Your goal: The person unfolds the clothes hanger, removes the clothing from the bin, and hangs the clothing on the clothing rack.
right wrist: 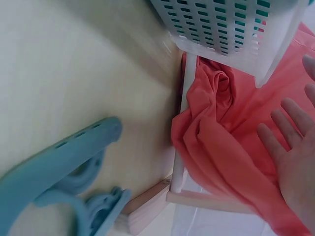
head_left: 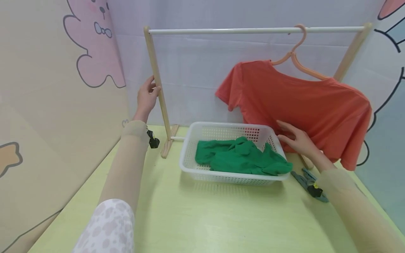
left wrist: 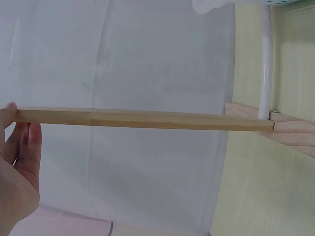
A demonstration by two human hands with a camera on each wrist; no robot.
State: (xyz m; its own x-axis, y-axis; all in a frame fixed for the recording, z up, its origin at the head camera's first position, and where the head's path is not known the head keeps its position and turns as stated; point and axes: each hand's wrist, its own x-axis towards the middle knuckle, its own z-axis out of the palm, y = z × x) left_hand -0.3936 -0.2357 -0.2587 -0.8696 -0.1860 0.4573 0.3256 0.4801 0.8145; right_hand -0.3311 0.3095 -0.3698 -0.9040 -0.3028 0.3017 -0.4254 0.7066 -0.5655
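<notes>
My left hand (head_left: 147, 95) pinches the left wooden post (head_left: 158, 73) of a clothes rack, thumb on one side and fingers on the other, as the left wrist view also shows. Fingers spread, my right hand (head_left: 299, 140) is in front of a red T-shirt (head_left: 294, 95) and beside the right end of a white basket (head_left: 234, 177). The T-shirt hangs on an orange hanger (head_left: 295, 52), hooked over the rack's white top bar (head_left: 221, 31). A crumpled green cloth (head_left: 240, 158) lies in the basket. In the right wrist view nothing is between the right hand's fingers (right wrist: 295, 118).
Blue folded hangers (right wrist: 64, 167) lie on the table (head_left: 202, 218) to the right of the basket, partly behind the right wrist. A wooden foot (head_left: 166, 149) supports the rack's left side. Light fabric hangs behind, and cartoon-printed walls (head_left: 63, 105) stand at both sides.
</notes>
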